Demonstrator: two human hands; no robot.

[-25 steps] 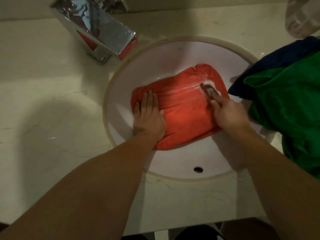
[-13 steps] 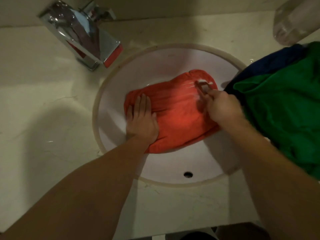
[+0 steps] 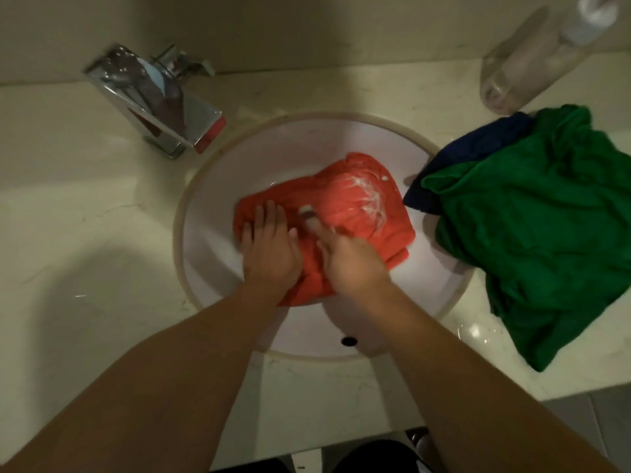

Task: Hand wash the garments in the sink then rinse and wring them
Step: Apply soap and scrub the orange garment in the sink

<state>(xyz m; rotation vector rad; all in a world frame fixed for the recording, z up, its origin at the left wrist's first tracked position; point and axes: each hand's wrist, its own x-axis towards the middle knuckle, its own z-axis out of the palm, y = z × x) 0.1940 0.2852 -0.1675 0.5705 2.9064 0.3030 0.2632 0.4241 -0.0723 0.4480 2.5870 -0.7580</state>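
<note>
Early on: left hand (image 3: 269, 250) lies flat, fingers released, on red garment (image 3: 355, 213) in sink (image 3: 273, 148), right hand (image 3: 351, 264) fingers grasping pale bar (image 3: 307, 211), prob. soap; green garment (image 3: 532, 240) & blue garment (image 3: 478, 145) wait on surface (image 3: 85, 233), rinse/wring not yet done.

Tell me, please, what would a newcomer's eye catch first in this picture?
The bright red garment in the white sink stands out first, with white suds on its far right part. The left hand presses flat on its left end; the blurred right hand beside it has a small pale piece at its fingertips. A green garment lies heaped on the counter, right of the sink.
</note>
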